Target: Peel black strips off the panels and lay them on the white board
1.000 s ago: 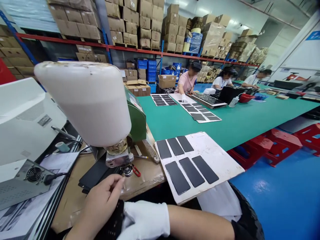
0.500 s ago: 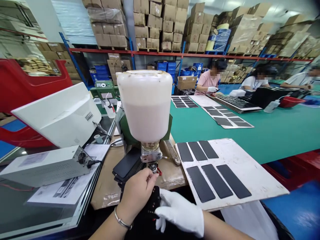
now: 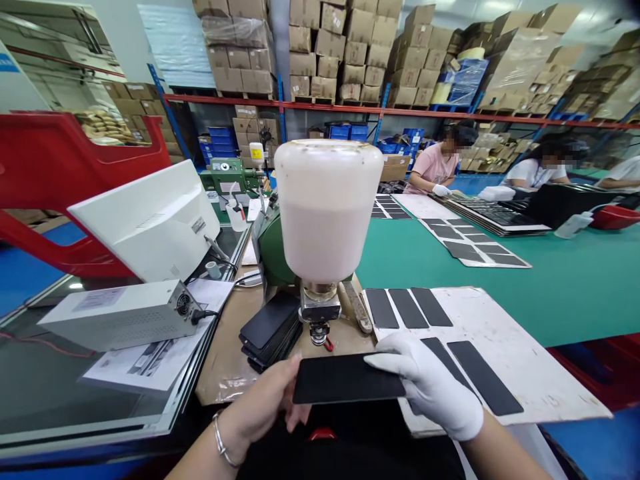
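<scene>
I have one flat black rectangular panel (image 3: 340, 381) held at near centre, its length running left to right, between the bare left hand (image 3: 271, 395) and the white-gloved right hand (image 3: 434, 387). The left fingers are clamped on the panel's left end; the right fingers are clamped on its right end, one gloved finger extending over the upper face. Just beyond the panel, I observe a silver metal dispensing head (image 3: 320, 308) beneath a translucent white plastic bottle (image 3: 327, 227), partly filled. Left of the head, a stack of black rectangular panels (image 3: 269, 325) rests on a brown-covered worktop (image 3: 220, 370). To the right, a stained white rectangular board (image 3: 543, 377) carries further black panels (image 3: 432, 307) in two rows, the near row partly hidden by the glove.
</scene>
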`<state>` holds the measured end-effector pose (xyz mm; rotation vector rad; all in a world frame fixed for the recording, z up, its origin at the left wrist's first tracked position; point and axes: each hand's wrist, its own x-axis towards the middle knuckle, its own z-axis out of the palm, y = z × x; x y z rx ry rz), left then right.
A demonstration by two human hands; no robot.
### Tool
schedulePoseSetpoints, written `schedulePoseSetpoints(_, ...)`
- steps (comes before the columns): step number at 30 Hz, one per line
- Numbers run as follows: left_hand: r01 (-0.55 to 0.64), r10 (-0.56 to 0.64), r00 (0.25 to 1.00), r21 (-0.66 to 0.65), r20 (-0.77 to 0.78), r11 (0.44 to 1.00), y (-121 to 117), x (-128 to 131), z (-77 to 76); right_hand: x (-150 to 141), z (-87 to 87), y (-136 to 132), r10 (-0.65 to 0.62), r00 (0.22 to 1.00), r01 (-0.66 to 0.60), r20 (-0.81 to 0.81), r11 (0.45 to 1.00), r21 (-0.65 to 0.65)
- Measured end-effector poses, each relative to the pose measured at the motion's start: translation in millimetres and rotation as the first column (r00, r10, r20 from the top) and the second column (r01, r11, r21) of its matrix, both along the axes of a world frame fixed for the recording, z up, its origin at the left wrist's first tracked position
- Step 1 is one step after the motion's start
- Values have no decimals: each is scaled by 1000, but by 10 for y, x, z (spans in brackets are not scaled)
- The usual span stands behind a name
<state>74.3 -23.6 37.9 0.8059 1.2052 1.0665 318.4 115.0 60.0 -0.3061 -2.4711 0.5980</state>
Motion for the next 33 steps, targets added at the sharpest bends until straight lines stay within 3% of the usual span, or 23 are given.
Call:
schedulePoseSetpoints(3,-28,23,983,27,183,999,16,177,-16,30,-79,30,-20,999,23,-50,998,59)
schedulePoseSetpoints(5,-51,41,981,47,189,998,75,256,35,66,-129,56,-187,978,180,-92,980,-84)
schedulePoseSetpoints(6,-55,43,984,64,174,996,117,288,68,89,-149,71,-305,947,279,-97,934,-222)
schedulePoseSetpoints(8,-67,53,989,99,139,993,221,350,134,132,-172,96,-475,878,384,-48,762,-522)
schedulePoseSetpoints(10,-89,75,990,117,118,989,334,421,187,152,-162,105,-502,865,352,22,574,-740)
schedulePoseSetpoints(14,-176,161,977,101,138,979,486,539,262,87,-40,58,-413,902,249,125,260,-933)
schedulePoseSetpoints(16,-215,201,968,83,153,973,480,533,297,9,41,11,-355,927,191,119,173,-966)
schedulePoseSetpoints(18,-245,230,958,74,173,967,406,452,336,-106,97,-53,-297,951,133,87,139,-981)
schedulePoseSetpoints(21,-331,316,926,44,205,942,178,182,398,-393,98,-203,-183,983,39,15,129,-991)
schedulePoseSetpoints(27,-583,560,801,58,212,811,-441,-451,463,-1184,47,-610,30,979,-204,-203,78,-976)
schedulePoseSetpoints(31,-719,672,681,90,291,689,-705,-481,329,-1427,109,-785,105,981,-175,-161,153,-973)
schedulePoseSetpoints(33,-711,653,698,169,295,683,-753,-401,196,-1402,113,-787,106,990,-113,-92,214,-970)
